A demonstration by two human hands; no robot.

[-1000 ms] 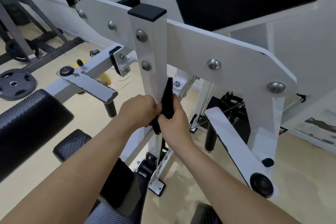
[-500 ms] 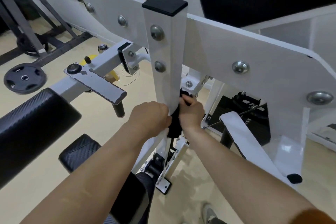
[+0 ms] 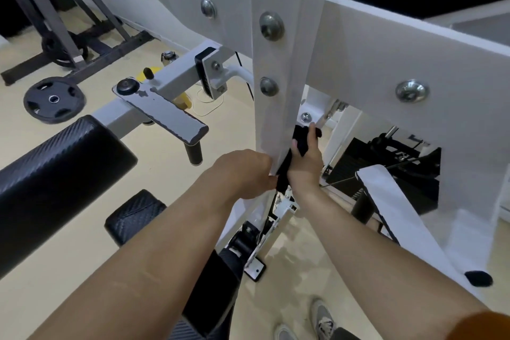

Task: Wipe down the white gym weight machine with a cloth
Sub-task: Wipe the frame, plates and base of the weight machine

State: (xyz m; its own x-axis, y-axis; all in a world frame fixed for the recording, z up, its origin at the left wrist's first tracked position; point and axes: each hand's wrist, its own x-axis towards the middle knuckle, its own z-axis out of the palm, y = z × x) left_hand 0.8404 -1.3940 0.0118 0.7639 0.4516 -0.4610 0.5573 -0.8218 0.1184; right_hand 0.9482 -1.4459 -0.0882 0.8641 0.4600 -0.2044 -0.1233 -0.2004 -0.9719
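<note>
A white upright post (image 3: 284,63) of the weight machine rises in the middle of the view, capped in black and bolted to a wide white cross plate (image 3: 414,55). A black cloth (image 3: 300,141) is wrapped around the post's lower right edge. My right hand (image 3: 305,165) grips the cloth against the post's right side, thumb on top. My left hand (image 3: 242,174) holds the cloth's lower end at the post's left edge, fingers curled around it. Part of the cloth is hidden behind the post.
Black padded rollers (image 3: 55,168) lie at the left, with a grey bar (image 3: 162,110) and a black weight plate (image 3: 53,102) on the beige floor. A dark rack (image 3: 63,30) stands at the far left. The weight stack (image 3: 386,171) sits behind the post, right.
The view has come closer to the post. Both hands with the cloth have slid lower down the post, and my right hand has reached further round its right side.
</note>
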